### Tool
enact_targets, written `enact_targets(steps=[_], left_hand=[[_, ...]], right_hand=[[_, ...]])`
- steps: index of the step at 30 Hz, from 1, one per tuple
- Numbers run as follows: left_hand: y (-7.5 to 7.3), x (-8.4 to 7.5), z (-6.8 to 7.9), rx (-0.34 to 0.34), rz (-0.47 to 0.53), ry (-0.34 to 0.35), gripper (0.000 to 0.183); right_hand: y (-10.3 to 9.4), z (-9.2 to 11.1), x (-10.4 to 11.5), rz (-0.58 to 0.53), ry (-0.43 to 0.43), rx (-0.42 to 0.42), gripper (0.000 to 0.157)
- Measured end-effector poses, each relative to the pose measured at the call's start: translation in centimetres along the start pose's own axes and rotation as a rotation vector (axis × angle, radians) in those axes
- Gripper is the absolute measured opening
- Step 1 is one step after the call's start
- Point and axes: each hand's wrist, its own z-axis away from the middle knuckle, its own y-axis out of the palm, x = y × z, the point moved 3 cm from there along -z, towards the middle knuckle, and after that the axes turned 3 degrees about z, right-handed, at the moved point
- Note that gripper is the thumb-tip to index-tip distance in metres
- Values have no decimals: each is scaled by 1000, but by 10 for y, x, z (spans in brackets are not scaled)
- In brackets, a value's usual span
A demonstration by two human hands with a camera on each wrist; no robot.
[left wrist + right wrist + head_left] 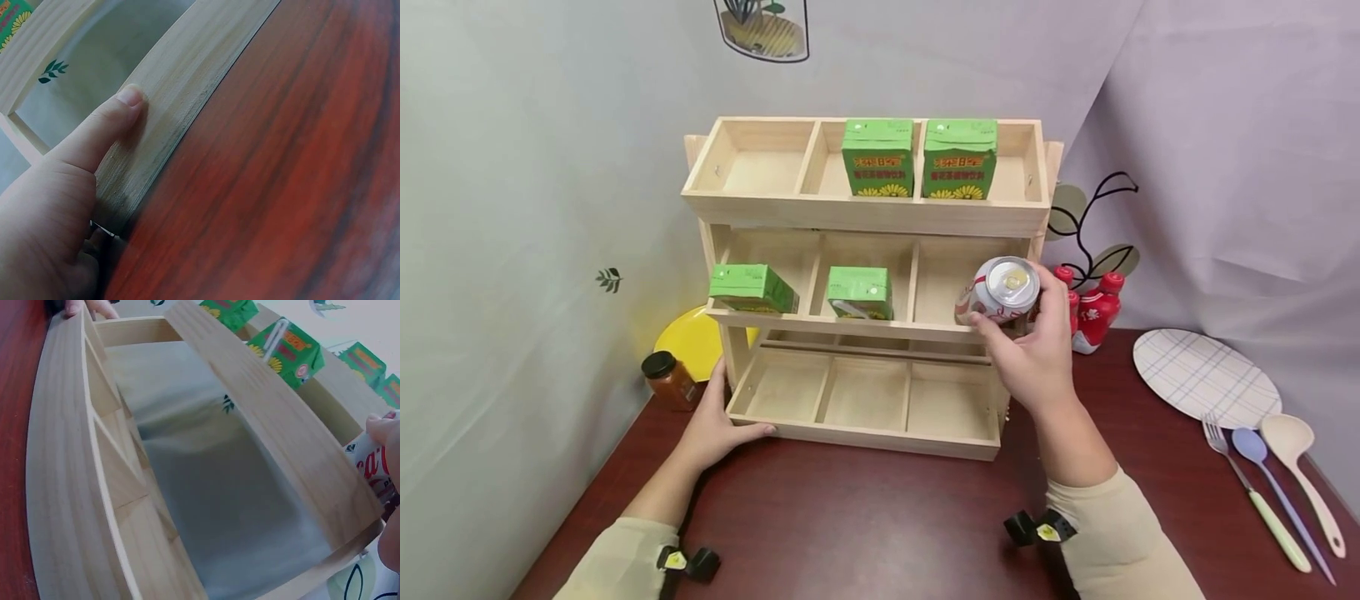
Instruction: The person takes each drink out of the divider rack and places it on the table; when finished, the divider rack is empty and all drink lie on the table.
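My right hand [1040,360] grips a silver-white drink can [996,293] with red lettering, thumb on its near side and fingers round the back. The can is upright but slightly tilted, at the right compartment of the middle tier of a wooden three-tier rack [865,218]. In the right wrist view, part of the can [374,465] shows beside the tier's front board. My left hand [709,429] holds the rack's lower left corner. The left wrist view shows its thumb [130,95] along the bottom front board; the other fingers are mostly hidden.
Green drink cartons stand on the top tier [880,158] and middle tier [860,293]. At left are a dark-lidded jar [668,382] and a yellow plate [688,337]. Red bottles [1097,312], a checked oval plate [1206,375], a fork [1255,492], a spoon [1285,500] and a ladle [1303,479] lie right.
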Motion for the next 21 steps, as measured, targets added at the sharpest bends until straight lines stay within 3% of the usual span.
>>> enact_targets(steps=[11,21], left_hand=[[0,-1,-6,0,-24,5,128],[1,-2,-1,9,0,-3,129]], right_hand=[[-11,-6,6,-145,-40,-1,72],[-20,-8,10,-282,-6,52,74]])
